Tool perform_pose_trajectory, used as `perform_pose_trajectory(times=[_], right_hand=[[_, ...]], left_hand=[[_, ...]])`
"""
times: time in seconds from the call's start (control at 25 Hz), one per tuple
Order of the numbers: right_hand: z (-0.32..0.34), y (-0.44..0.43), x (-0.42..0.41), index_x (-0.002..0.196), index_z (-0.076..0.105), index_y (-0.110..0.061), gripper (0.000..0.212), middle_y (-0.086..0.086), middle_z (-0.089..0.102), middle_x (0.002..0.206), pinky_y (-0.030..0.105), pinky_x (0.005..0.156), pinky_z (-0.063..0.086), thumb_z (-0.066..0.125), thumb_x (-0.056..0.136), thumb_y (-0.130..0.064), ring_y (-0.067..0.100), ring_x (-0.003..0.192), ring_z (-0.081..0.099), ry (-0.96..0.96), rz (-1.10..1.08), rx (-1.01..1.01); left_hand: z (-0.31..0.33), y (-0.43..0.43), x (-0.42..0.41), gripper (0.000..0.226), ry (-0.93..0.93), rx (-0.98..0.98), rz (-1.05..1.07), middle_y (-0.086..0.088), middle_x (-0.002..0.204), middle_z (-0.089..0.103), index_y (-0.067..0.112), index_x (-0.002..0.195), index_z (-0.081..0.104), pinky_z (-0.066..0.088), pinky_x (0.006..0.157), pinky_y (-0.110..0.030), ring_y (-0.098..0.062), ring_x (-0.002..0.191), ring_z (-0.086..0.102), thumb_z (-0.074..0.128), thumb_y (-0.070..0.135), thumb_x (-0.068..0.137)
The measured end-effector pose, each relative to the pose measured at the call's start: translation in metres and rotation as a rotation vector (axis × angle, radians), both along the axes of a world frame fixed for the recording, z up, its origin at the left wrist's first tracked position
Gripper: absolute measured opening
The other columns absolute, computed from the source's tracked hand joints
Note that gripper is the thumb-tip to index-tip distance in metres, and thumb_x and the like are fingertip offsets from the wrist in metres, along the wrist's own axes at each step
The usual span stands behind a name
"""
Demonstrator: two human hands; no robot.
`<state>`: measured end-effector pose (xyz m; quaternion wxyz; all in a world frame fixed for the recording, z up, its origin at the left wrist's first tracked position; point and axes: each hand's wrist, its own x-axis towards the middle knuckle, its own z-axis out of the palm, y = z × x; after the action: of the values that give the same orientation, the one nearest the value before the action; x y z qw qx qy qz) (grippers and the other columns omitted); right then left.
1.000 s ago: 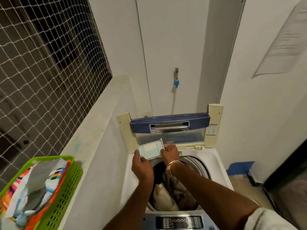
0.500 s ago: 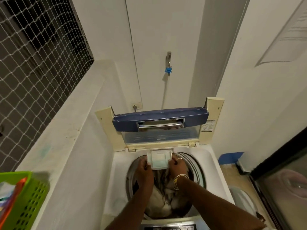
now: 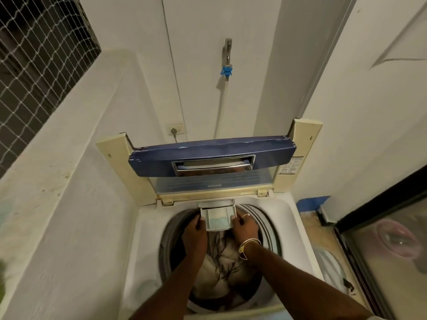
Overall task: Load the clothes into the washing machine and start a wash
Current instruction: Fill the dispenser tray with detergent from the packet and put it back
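Head view: left hand and right hand grip the detergent drawer at 12 o'clock of the drum. Raised lid stands just behind; clothes lie below

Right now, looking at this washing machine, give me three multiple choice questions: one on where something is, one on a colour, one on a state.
1. Where is the detergent drawer?
A. At the back rim of the drum opening, between both hands
B. On the floor
C. On the side ledge

2. What colour is the handle panel of the lid?
A. Red
B. Dark blue
C. Green

3. How does the lid stand?
A. Shut
B. Taken off
C. Raised open

Answers: 1 A, the left hand and right hand grip its sides there. 2 B, the band is dark blue. 3 C, it stands up behind the clothes.
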<state>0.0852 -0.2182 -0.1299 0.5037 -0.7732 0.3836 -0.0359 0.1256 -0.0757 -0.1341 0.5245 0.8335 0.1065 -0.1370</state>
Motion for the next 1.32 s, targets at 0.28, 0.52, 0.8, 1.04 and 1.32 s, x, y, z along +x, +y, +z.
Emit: perform_pose_trajectory(times=[0.28, 0.52, 0.8, 1.04, 1.32], right_hand=[[-0.009, -0.004, 0.013, 0.117, 0.067, -0.026, 0.032, -0.004, 0.072, 0.105, 0.035, 0.095, 0.051, 0.052, 0.092, -0.038, 0.017, 0.101, 0.065, 0.008, 0.081, -0.116], [-0.002, -0.004, 0.02, 0.089, 0.063, -0.025, 0.02, -0.006, 0.065, 0.078, 0.03, 0.075, 0.051, 0.047, 0.095, -0.036, 0.015, 0.076, 0.062, 0.029, 0.14, -0.232], [0.002, -0.008, 0.027, 0.088, 0.063, -0.019, 0.023, -0.003, 0.058, 0.073, 0.026, 0.069, 0.04, 0.046, 0.098, -0.029, 0.019, 0.071, 0.056, 0.081, 0.187, -0.309], [0.013, -0.006, 0.031, 0.092, 0.067, -0.012, 0.029, 0.0, 0.057, 0.074, 0.024, 0.068, 0.036, 0.044, 0.101, -0.026, 0.017, 0.068, 0.05, 0.117, 0.191, -0.334], [0.023, -0.004, 0.03, 0.088, 0.069, -0.008, 0.036, 0.008, 0.065, 0.077, 0.024, 0.066, 0.035, 0.042, 0.102, -0.027, 0.018, 0.067, 0.05, 0.156, 0.197, -0.379]], left_hand=[[0.003, -0.005, 0.013, 0.039, 0.027, -0.02, 0.022, -0.005, 0.12, 0.068, 0.015, 0.131, 0.061, 0.055, 0.094, -0.038, -0.02, 0.107, 0.065, 0.045, 0.037, 0.102], [0.007, -0.005, 0.021, 0.035, -0.003, -0.049, 0.02, -0.006, 0.115, 0.069, 0.012, 0.125, 0.064, 0.051, 0.085, -0.026, -0.014, 0.097, 0.063, 0.045, 0.031, 0.103], [0.005, -0.002, 0.031, 0.035, 0.056, -0.051, 0.001, -0.006, 0.113, 0.07, 0.016, 0.124, 0.066, 0.056, 0.091, -0.042, -0.018, 0.099, 0.066, 0.048, 0.037, 0.102], [0.013, 0.0, 0.042, 0.033, 0.117, -0.059, -0.008, -0.007, 0.114, 0.068, 0.015, 0.122, 0.065, 0.055, 0.091, -0.041, -0.023, 0.098, 0.064, 0.049, 0.036, 0.102], [0.014, -0.004, 0.043, 0.033, 0.082, -0.041, 0.04, -0.009, 0.105, 0.07, 0.011, 0.117, 0.067, 0.055, 0.09, -0.041, -0.022, 0.094, 0.065, 0.05, 0.034, 0.101]])
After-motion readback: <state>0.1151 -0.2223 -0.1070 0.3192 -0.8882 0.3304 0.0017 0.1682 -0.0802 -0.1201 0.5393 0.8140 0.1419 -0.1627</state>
